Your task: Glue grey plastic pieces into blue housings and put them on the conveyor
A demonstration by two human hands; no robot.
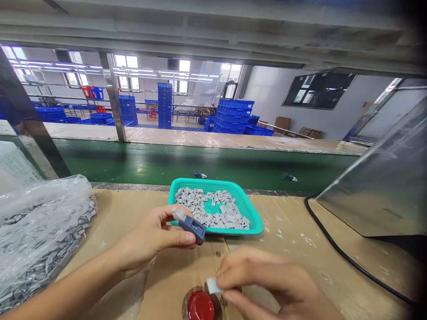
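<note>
- Two hands work: left hand grasps a blue plastic housing, right hand pinches a pale gray piece.
- Teal basket of gray pieces sits at twelve o'clock on the cardboard-covered bench.
- Green conveyor belt runs beyond; blue crates stand stacked in the room behind.

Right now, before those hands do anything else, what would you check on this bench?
1. Left hand has a firm hold on the blue plastic part: ok, it is gripped.
2. Right hand has the small pale gray piece: ok, it is pinched.
3. Gray pieces stay inside the teal basket: ok, heaped within its rim.
4. Gray end fully seated in the blue plastic part: cannot tell from this view.
5. Right hand clear of the red cap: cannot tell, since they overlap from this angle.
</note>
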